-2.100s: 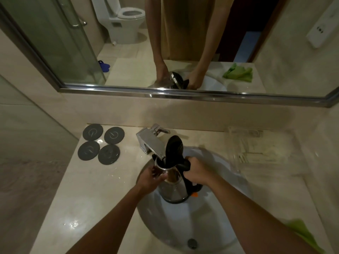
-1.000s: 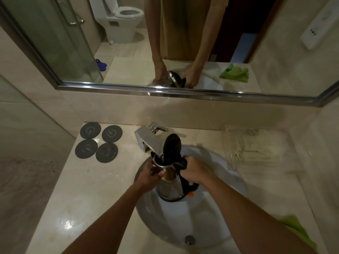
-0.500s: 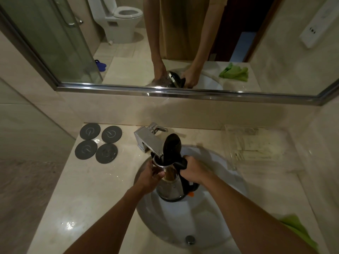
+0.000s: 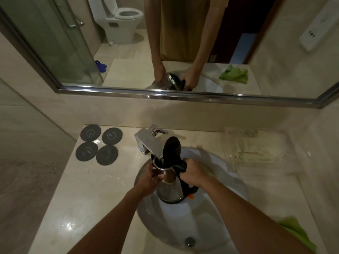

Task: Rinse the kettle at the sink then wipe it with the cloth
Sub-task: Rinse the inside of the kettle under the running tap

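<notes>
A steel kettle [image 4: 170, 189] with a black handle and base stands upright in the white sink [image 4: 183, 222], its black lid [image 4: 171, 149] flipped open. Its mouth sits right under the chrome tap spout [image 4: 148, 143]. My right hand [image 4: 190, 173] grips the black handle. My left hand [image 4: 151, 178] holds the kettle's upper body near the rim. A green cloth [image 4: 299, 233] lies on the counter at the lower right, partly hidden by my right arm.
Several dark round coasters [image 4: 99, 143] lie on the counter left of the tap. A clear tray with packets [image 4: 255, 149] sits at the right. The wall mirror [image 4: 183, 96] rises behind the counter. The sink drain [image 4: 190, 241] is near the front.
The kettle and both hands have stayed almost still under the tap. Only the view has shifted slightly.
</notes>
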